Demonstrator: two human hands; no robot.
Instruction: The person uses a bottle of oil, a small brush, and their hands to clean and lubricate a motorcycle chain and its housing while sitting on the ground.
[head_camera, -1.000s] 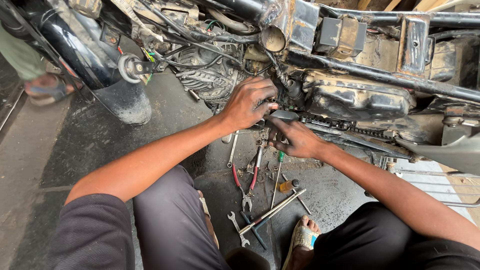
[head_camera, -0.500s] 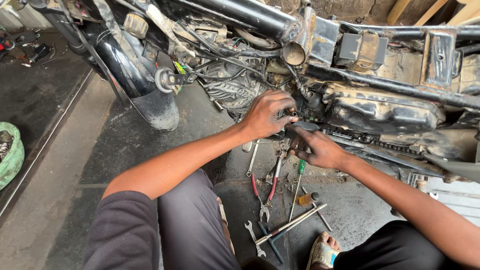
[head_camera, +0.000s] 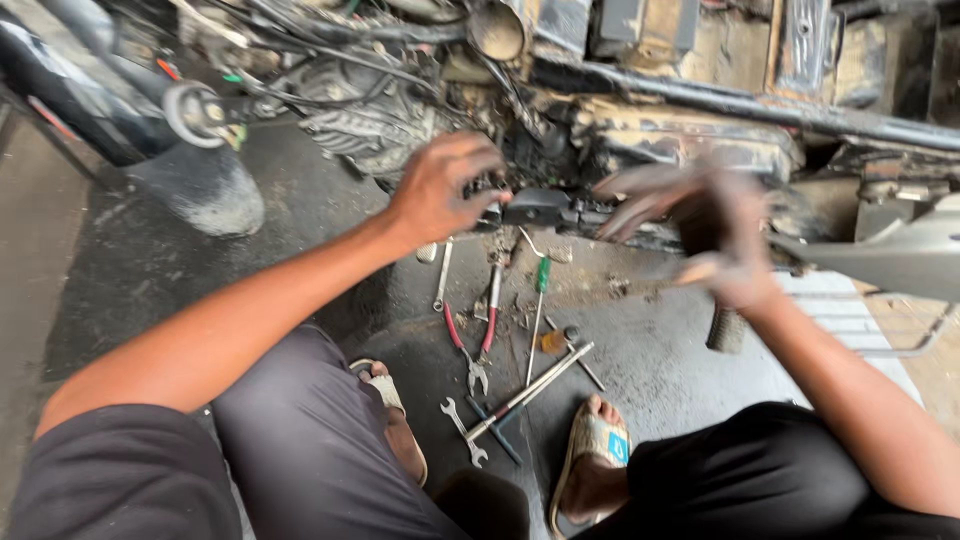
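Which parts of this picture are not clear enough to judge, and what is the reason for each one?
- Right hand, head view: motion blur smears the fingers; whether it holds anything cannot be told.
- Left hand, head view: its fingers cover the dark part they touch, so the grip is hidden.
- Engine, head view: cut off by the top edge.
- Screwdriver: its tip is too small to identify.

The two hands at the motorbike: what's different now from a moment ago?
The right hand has pulled away from the black part under the engine and is blurred in motion, fingers spread, holding nothing visible. The left hand stays at that part. Pliers, green-handled screwdriver and spanner lie on the floor as before.
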